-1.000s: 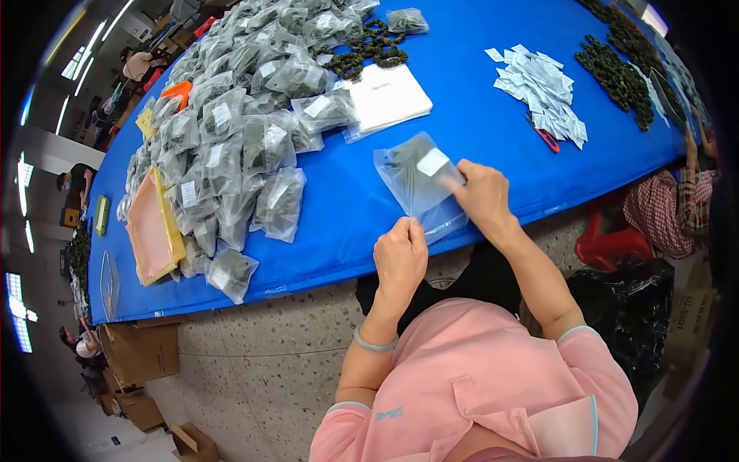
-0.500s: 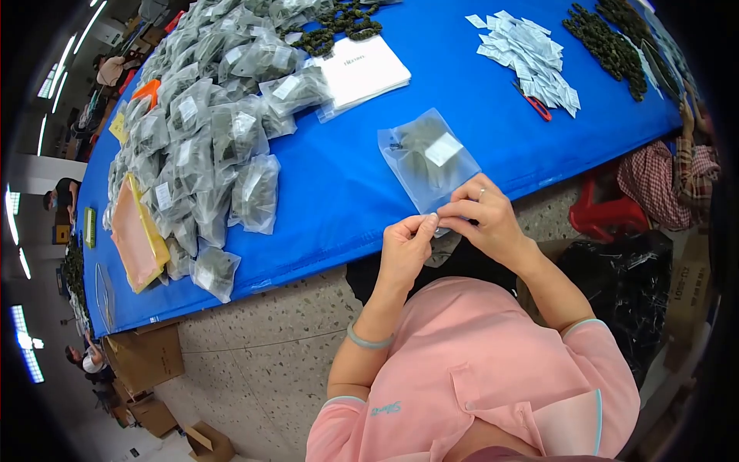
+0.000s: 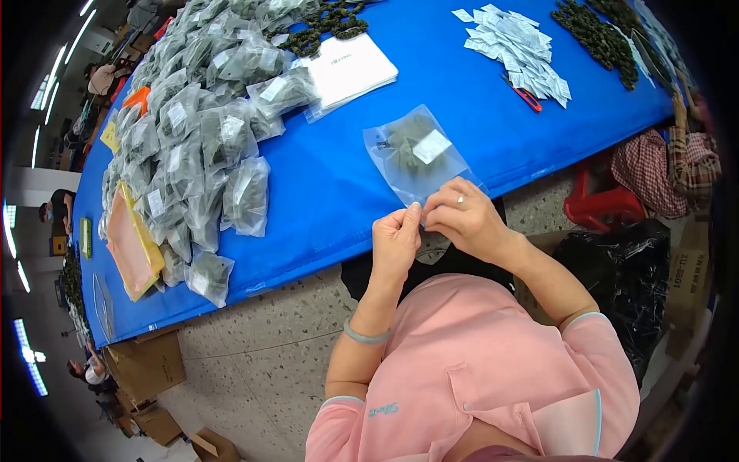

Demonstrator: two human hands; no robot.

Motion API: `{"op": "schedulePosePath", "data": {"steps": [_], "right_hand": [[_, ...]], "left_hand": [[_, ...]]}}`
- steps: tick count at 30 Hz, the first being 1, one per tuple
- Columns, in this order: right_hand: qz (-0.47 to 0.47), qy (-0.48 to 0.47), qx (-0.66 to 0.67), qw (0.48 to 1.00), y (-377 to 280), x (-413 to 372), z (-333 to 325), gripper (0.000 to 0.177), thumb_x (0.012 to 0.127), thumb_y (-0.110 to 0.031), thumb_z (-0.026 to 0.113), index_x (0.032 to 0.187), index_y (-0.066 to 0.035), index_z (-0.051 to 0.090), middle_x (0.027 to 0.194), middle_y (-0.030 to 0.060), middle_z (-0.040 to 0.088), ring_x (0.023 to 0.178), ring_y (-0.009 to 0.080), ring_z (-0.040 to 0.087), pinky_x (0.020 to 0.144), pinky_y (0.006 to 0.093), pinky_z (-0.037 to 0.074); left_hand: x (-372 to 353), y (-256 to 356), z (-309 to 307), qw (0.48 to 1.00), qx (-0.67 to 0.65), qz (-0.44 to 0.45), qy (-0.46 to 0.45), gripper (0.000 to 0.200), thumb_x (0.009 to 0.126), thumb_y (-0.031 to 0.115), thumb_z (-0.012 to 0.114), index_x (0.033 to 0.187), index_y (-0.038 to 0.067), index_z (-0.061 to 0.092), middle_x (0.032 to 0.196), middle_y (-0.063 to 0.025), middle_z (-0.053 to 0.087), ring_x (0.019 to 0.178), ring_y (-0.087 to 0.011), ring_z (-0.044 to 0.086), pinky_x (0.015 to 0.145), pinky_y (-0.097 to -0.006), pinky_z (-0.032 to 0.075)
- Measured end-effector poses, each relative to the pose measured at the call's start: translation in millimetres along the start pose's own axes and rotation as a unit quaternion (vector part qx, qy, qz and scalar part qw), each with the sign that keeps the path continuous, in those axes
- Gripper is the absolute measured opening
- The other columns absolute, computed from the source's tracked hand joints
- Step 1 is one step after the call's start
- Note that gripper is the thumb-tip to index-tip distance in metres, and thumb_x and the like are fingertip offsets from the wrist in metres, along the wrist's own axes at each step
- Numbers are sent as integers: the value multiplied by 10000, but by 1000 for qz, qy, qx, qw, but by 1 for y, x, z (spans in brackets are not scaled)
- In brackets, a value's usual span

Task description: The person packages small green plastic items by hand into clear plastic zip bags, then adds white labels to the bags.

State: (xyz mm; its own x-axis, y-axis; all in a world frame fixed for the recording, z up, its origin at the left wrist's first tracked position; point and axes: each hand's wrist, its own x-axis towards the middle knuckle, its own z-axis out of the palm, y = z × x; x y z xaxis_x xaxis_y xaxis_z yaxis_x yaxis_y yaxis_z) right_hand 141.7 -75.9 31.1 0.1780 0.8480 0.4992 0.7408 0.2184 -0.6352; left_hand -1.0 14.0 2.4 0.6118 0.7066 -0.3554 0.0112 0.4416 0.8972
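A frosted clear plastic bag (image 3: 396,165) lies on the near part of the blue table, its near edge reaching over the table's edge. Inside it are a dark green bundle (image 3: 406,142) and a white printed label (image 3: 432,146). My left hand (image 3: 395,237) is closed, thumb and forefinger pinching the bag's near edge. Close beside it, my right hand (image 3: 471,219), with a ring on one finger, has its fingers drawn together on the same edge. The exact spot between the fingertips is hidden.
A large heap of similar filled bags (image 3: 231,135) covers the table's left side. A stack of white flat bags (image 3: 350,73) lies behind my bag. Farther right are loose white labels (image 3: 512,50), red-handled scissors (image 3: 528,98) and dark green bundles (image 3: 593,42). A red stool (image 3: 600,204) stands below.
The view has shifted slightly, so the table's things sit a little left and higher. Both hands stay at the bag's near edge, the right one turned a little with its fingers more curled.
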Motion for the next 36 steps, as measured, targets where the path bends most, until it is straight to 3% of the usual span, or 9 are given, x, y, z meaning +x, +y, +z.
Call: {"op": "schedulePosePath", "data": {"steps": [4,7,10,12,15,21,25,31,36], "right_hand": [[326,171,184,912,18,-50,-107,88,817,1,641,826,-76,598,993,32,670,767,132,549,719,256,438],[451,255,-101,849,60,-196,-270,114,844,-29,618,951,-68,612,1002,51,662,788,151,539,744,279,447],[650,31,-558,515,26,-297,-338,280,839,-24,635,1113,-79,611,1107,73,648,927,211,579,829,326,470],[499,120,-571,641,0,-229,-300,392,837,-21,646,1221,-87,610,1176,88,638,1019,251,606,886,357,485],[196,110,-464,857,6,-108,-189,416,821,-5,650,1227,-93,636,1221,85,623,1043,266,610,919,353,490],[-200,-61,-320,924,45,-38,-59,255,852,-128,672,1106,-150,670,1279,59,588,1224,235,538,999,365,445],[35,43,-6,998,60,-41,-36,101,855,-80,664,955,-92,674,1085,69,647,1036,195,592,820,296,460],[283,158,235,916,46,-33,-18,76,889,-44,632,819,-41,663,811,43,644,757,108,560,645,226,400],[346,182,176,904,34,-18,-18,130,898,-98,668,791,-29,645,685,2,622,632,79,537,606,211,411]], "left_hand": [[-2,3,1,1000,14,-3,-18,339,985,233,589,783,-18,692,517,25,418,423,-45,312,398,-177,230],[-3,8,-4,999,27,-14,-43,324,981,223,592,815,-26,715,503,37,406,434,-43,309,408,-187,242],[-6,19,-25,991,128,4,-48,239,953,185,616,860,2,738,532,30,455,494,-60,375,447,-206,293],[-2,21,-26,974,222,31,-32,169,927,153,641,878,30,745,570,14,513,542,-82,446,480,-215,336],[20,20,-21,808,439,387,73,92,866,113,683,919,72,746,699,-8,609,712,-132,537,592,-239,390],[21,31,-13,635,540,551,-44,162,791,72,719,950,102,732,876,-22,681,940,-191,577,736,-263,406],[26,12,-12,794,399,457,-25,78,816,73,711,892,92,712,838,-19,680,873,-183,573,754,-270,401],[18,6,6,947,235,210,70,93,859,61,683,769,76,664,752,-23,655,745,-162,536,729,-268,397],[25,1,9,909,295,266,124,177,882,98,687,734,20,629,661,-45,630,535,-98,495,577,-209,393]]}}
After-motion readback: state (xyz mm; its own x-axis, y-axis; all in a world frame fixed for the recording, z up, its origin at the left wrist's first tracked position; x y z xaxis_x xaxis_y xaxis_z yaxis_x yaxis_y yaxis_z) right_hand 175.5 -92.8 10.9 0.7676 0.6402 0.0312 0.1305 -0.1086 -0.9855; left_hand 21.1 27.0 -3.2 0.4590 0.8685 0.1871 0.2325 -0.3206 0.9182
